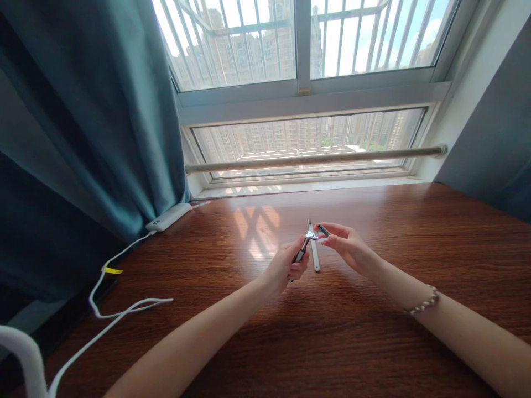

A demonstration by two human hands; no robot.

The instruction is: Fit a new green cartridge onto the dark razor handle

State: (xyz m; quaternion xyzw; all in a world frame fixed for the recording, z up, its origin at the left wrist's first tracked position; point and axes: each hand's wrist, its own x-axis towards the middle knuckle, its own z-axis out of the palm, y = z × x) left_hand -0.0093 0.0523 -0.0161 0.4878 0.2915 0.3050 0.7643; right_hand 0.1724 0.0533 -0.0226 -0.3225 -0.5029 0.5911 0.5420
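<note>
Left grip [285,264] closed round a dark-handled tool [299,255]; right grip [349,246] fingertip-pinching a small dark piece [323,230]. Piece probably light, stiff, fragile: hold by edges.

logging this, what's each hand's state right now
Left hand: closed around a dark-handled tool.
Right hand: holding a small dark piece at the fingertips.

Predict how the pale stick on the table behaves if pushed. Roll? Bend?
The pale stick would probably slide or pivot rather than roll: it looks flat. Likely fairly stiff, given its straight outline. Probably light, being so slim, though its material is unclear.
</note>
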